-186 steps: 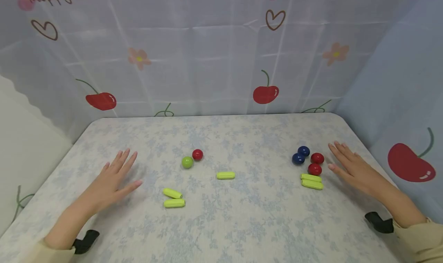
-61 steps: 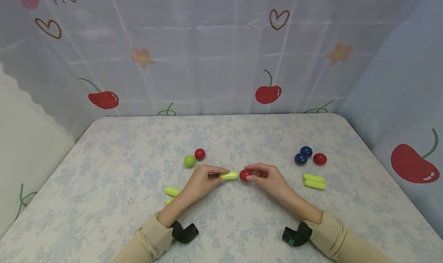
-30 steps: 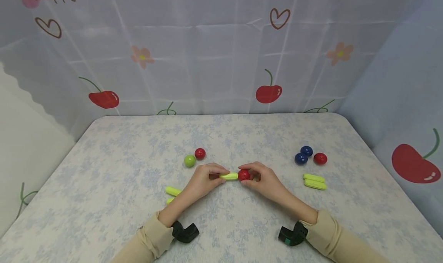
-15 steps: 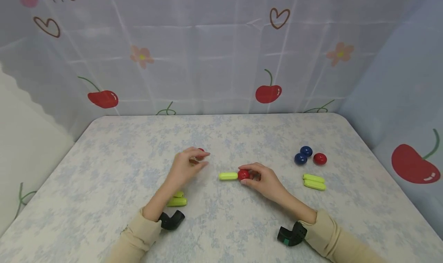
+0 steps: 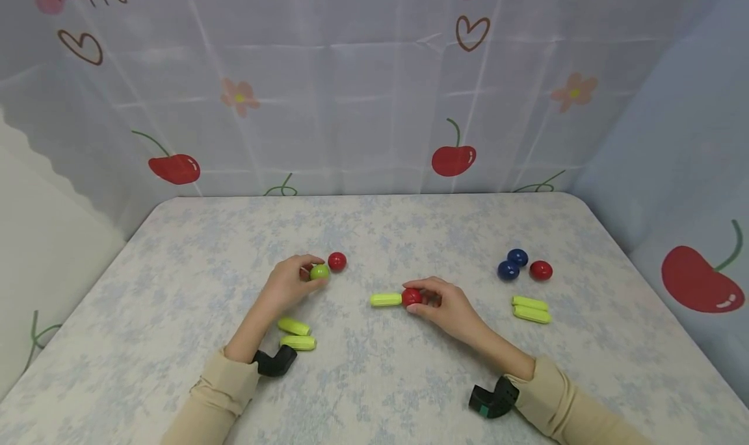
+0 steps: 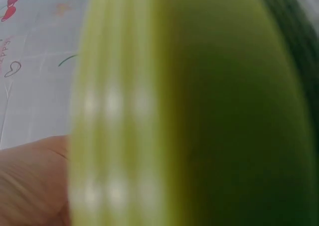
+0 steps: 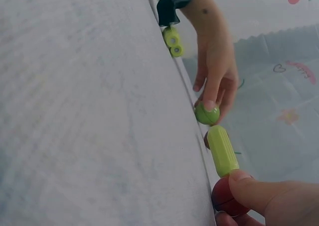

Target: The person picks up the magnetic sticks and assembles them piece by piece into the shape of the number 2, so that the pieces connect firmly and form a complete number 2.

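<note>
Left hand off the yellow rod, fingers now pinching the green ball beyond the rod's left end! Right hand pinches the red ball at its right end: 2 pieces seemingly joined.

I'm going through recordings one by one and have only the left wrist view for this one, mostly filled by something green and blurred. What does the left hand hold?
Observer: The head view shows the left hand with its grip around a green ball.
Operator: Thanks. And the right hand?
Observer: It holds a red ball between thumb and fingers.
Operator: Does the red ball touch anything besides that hand?
Observer: Yes, one end of a green stick meets it on the side toward the left hand; I cannot tell whether the two are fastened.
</note>
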### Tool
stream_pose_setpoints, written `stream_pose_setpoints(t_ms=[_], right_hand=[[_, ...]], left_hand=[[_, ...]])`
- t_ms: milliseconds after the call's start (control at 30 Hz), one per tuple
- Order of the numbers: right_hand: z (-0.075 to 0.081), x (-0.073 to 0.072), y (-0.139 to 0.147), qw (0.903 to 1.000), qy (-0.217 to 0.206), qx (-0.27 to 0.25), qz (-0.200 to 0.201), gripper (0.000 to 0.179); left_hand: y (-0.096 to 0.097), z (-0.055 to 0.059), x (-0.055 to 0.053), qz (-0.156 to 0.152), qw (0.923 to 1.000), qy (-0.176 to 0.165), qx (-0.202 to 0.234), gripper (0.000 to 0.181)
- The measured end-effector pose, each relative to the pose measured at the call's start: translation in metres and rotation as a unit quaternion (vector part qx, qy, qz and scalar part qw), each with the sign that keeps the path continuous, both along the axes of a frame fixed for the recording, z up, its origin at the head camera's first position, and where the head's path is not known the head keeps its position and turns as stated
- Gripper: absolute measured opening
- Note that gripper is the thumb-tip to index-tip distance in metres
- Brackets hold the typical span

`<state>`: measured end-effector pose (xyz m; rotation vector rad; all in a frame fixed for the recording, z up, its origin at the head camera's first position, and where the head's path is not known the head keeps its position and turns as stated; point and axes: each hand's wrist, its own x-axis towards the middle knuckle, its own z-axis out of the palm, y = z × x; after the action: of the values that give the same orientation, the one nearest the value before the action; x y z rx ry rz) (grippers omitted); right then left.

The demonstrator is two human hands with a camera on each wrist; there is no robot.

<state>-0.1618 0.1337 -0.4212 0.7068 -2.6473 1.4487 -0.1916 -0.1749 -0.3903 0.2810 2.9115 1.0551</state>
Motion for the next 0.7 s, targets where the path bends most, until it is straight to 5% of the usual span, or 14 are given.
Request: stream_pose_setpoints(t_ms=[333, 467, 700], right_hand=[[-0.001, 0.0, 0.0, 1.0, -0.004, -0.002, 0.0, 0.037], [0.0, 0.0, 0.0, 1.0, -0.005, -0.003, -0.001, 0.037], [0.001, 0.0, 0.0, 1.0, -0.008, -0.001, -0.004, 0.037]], left_hand=[[0.0, 0.003, 0.003, -0.001, 0.9999, -0.007, 0.015, 0.032], [0.003, 0.008, 0.007, -0.045, 0.9975, -0.034, 0.044, 0.032], [0.019, 0.012, 0.013, -0.151, 0.9825, -0.063, 0.089, 0.031]])
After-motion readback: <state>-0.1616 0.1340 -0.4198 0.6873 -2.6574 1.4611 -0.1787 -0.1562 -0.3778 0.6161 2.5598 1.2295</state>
